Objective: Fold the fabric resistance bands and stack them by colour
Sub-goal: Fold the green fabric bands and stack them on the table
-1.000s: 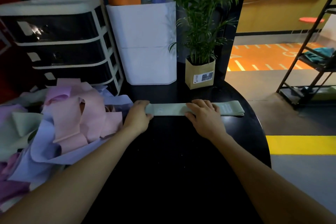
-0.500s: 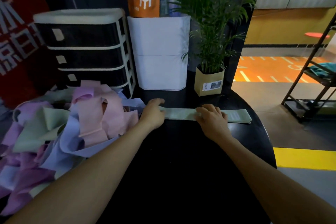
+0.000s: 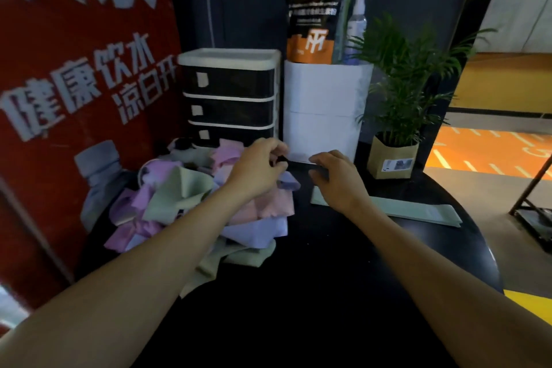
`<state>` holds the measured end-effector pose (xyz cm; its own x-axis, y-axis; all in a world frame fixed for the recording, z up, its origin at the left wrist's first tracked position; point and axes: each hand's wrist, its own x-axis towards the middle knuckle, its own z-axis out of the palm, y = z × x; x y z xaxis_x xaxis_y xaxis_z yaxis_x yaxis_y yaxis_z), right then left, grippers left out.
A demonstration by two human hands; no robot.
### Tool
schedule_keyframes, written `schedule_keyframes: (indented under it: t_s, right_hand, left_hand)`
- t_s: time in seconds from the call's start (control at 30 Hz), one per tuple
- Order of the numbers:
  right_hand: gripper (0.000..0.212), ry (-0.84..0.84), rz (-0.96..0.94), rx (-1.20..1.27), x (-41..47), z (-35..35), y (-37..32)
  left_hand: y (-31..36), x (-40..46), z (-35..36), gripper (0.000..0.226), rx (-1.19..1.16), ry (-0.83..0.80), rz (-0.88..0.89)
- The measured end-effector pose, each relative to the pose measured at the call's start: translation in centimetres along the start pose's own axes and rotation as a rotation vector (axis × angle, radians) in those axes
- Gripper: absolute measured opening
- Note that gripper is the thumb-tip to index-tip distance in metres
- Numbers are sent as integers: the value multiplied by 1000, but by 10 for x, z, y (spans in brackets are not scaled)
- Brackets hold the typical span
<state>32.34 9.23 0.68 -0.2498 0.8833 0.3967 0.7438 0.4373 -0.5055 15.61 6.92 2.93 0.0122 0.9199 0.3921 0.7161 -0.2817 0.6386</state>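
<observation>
Your left hand [image 3: 259,165] hangs over the far edge of the heap of loose bands [image 3: 191,203], its fingers curled inward; whether that grip has pinched any fabric you cannot tell from this angle. Your right hand [image 3: 336,178] hovers with fingers spread and bent, its grip released and closed on nothing, just above the left end of the folded green band [image 3: 418,210]. That band lies flat on the table [image 3: 313,293], running from under your right wrist out to the right. The heap sits on the table's left side, a tangle of pink, purple, lavender-blue and pale green strips, some trailing toward the near edge.

The table is round, black and glossy. At its far side stand a drawer unit [image 3: 230,95] with three dark drawers in a white frame, a white bin [image 3: 324,110] holding an orange and black pouch [image 3: 312,24] and a spray bottle [image 3: 357,25], and a potted plant [image 3: 394,128] in a brown paper-wrapped pot. A red sign [image 3: 74,84] with white characters fills the left, with a blurred water jug [image 3: 98,176] before it. To the right, the floor shows orange and yellow markings.
</observation>
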Motion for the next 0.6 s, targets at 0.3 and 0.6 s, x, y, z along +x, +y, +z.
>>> schedule_keyframes:
  t_s: [0.3, 0.6]
  right_hand:
    - [34, -100, -180, 52, 5, 39, -92]
    - [37, -171, -315, -100, 12, 71, -140]
  left_hand:
    - [-82, -46, -73, 24, 189, 140, -101]
    - [-148, -49, -93, 57, 375, 139, -116]
